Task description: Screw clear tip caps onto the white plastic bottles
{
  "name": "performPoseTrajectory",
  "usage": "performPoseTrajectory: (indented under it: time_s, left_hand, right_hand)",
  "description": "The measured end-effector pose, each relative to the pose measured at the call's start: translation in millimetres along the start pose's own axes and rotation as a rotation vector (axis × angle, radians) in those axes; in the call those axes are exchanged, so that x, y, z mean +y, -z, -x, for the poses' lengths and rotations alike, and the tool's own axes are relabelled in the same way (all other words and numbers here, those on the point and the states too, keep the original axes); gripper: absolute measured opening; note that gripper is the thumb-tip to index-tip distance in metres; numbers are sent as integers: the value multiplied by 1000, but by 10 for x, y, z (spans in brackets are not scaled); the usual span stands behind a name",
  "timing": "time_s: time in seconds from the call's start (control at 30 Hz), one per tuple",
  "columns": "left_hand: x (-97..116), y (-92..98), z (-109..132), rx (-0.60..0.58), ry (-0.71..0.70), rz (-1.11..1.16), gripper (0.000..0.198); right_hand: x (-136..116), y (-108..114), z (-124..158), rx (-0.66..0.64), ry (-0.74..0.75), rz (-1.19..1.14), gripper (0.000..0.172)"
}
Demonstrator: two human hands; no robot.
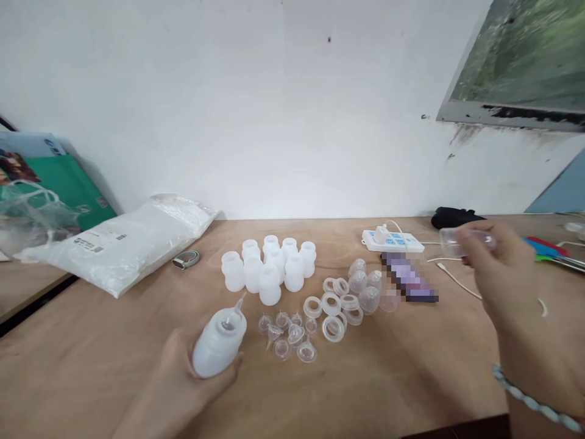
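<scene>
My left hand is wrapped round a milky-white squeeze bottle, tilted, with a clear pointed nipple on its mouth. Raised at the right, my right hand grips a clear dome cap and is slightly blurred. Several white bottles stand upright in a cluster on the table. In front of them lie several clear nipples, some on their sides. Loose screw rings are grouped right of these, and more clear dome caps stand behind the rings.
A wooden table meets a white wall. At the left lie a white plastic package, a wristband and a green folder. At the right are a power strip, a blurred-out phone, a white cable and a black case.
</scene>
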State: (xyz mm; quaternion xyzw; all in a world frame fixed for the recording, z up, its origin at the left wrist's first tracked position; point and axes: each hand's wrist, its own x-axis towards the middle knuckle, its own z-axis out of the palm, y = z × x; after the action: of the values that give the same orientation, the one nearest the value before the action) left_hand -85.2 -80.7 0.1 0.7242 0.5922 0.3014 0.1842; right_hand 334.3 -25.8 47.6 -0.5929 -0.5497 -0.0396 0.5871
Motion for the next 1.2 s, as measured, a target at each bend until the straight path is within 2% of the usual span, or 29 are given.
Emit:
performPoseTrajectory:
  time_s: [0.07, 0.13, 0.3, 0.37, 0.47, 0.53, 0.63, 0.67, 0.73, 0.83, 0.9, 1.03, 1.13, 1.2]
  left_hand:
    - [40, -11, -47, 87, -3, 124, 20]
    - [134, -95, -100, 73, -14, 200, 17]
    - [288, -342, -183, -31, -39, 268, 15]
    - [313, -392, -218, -65, -40, 287, 15]
    - [373, -429, -309, -134, -38, 299, 15]
    - [430, -443, -394, -162, -54, 268, 15]
    - [520, -463, -516, -154, -89, 138, 16]
    - [546, -469, -546, -151, -91, 82, 15]
    - [590, -480, -583, -153, -79, -32, 13]
    - [628, -500, -590, -164, -49, -119, 9]
    - [633, -519, -587, -185, -35, -43, 9]
    - [605, -563, -636, -336, -36, 339, 15]
    - [556, -578, -709, -593, 43, 644, 18]
    - [513, -572, -740, -794, 146, 829, 22]
  right_hand:
    - [144, 7, 73, -204, 1, 243, 40]
    - [275, -75, 233, -393, 43, 399, 53]
    - [614, -303, 496, -566, 132, 413, 49]
    - [622, -324, 477, -550, 130, 362, 49]
    - [349, -329, 402, -394, 132, 244, 39]
    - [19, -371, 393, -402, 147, 84, 27]
    - [-493, -552, 520, -635, 184, -206, 21]
    - [-629, -639, 596, -779, 146, -253, 21]
    - [-816, -830, 772, -916, 98, -323, 21]
    - [-914, -1084, 1002, -786, 6, -345, 31]
    - [-907, -1195, 1088, -746, -70, -413, 30]
    - [-835, -1288, 1115, -829, -198, -617, 25]
    - [-754, -1289, 1057, -902, -205, -744, 26]
    - [-692, -1264, 989, -1013, -195, -856, 30]
